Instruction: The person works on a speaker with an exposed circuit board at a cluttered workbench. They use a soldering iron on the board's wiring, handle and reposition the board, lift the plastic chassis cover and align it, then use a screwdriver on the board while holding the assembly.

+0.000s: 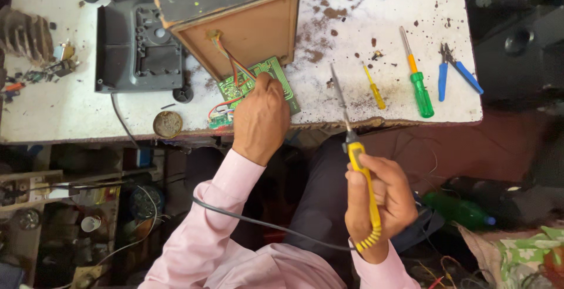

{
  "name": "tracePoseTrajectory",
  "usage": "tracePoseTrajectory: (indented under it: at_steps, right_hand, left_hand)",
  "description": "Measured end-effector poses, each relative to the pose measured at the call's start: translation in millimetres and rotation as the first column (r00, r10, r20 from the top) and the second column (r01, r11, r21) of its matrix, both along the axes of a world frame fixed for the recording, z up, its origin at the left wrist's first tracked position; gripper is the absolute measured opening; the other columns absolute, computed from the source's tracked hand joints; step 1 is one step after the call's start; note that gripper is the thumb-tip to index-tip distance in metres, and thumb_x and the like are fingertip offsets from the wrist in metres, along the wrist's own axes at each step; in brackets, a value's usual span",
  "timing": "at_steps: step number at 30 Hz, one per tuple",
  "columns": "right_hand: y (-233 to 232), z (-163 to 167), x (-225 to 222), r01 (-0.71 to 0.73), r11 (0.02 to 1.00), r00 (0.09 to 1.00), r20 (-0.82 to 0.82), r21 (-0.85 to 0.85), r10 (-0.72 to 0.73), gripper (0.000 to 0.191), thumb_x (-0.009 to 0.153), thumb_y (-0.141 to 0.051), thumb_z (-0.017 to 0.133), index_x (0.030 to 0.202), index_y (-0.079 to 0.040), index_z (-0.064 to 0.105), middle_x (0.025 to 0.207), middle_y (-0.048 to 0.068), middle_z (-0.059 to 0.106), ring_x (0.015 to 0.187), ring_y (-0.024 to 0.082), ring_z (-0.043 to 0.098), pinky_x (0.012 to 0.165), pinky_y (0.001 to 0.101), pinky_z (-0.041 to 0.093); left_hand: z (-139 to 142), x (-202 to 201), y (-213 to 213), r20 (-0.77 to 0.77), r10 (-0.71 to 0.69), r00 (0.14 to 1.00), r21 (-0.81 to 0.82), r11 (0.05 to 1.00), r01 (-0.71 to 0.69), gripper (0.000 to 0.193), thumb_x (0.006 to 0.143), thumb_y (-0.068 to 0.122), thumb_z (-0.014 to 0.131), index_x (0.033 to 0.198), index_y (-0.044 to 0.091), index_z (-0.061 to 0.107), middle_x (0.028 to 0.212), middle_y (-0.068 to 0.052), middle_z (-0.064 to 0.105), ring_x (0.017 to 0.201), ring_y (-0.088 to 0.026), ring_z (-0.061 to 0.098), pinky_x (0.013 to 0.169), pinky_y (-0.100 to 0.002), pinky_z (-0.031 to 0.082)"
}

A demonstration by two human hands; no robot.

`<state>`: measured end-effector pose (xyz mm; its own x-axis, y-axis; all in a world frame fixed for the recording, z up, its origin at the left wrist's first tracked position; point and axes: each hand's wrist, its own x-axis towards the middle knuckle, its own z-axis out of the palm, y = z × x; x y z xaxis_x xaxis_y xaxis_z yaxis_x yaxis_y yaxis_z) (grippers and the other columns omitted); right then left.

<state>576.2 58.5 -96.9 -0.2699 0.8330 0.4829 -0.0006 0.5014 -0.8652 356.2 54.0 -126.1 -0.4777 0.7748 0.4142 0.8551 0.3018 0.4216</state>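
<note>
- The left hand (260,118) rests on the green circuit board (258,83) at the near edge of the white worktable (70,107), its fingers curled down and pressing the board; whether they pinch anything small cannot be told.
- The right hand (376,198) is closed round the yellow soldering iron (355,154), held off the table on the near side, with the metal tip (336,80) pointing far over the tabletop, right of the board and not touching it.
- Red and other coloured wires (232,60) run from the board up to the back panel of the wooden speaker box (235,13), which lies tilted just beyond it.
- By the look of it, the box's board is already out and laid open for work, while the iron has not yet reached a joint; no fresh solder can be made out.
- A round tin (167,124) sits near the left of the board, beside a grey plastic casing (138,45).
- To the right lie a small yellow screwdriver (374,87), a green-handled screwdriver (418,80) and blue-handled pliers (455,71).
</note>
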Motion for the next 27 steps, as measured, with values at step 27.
tracePoseTrajectory:
  at_steps: [27]
  right_hand:
    - [-191.8, 39.4, -371.8, -0.791, 0.512, 0.557, 0.739, 0.335, 0.378, 0.043, 0.093, -0.010, 0.061, 0.131, 0.004, 0.047, 0.118, 0.029, 0.052, 0.082, 0.034, 0.067, 0.070, 0.0414, 0.058]
  left_hand:
    - [29.1, -26.0, -52.1, 0.092, -0.002, 0.996, 0.190, 0.982, -0.015, 0.012, 0.080, 0.005, 0.064, 0.092, 0.001, 0.063, 0.100, -0.017, 0.064, 0.076, -0.033, 0.071, 0.058, -0.044, 0.058]
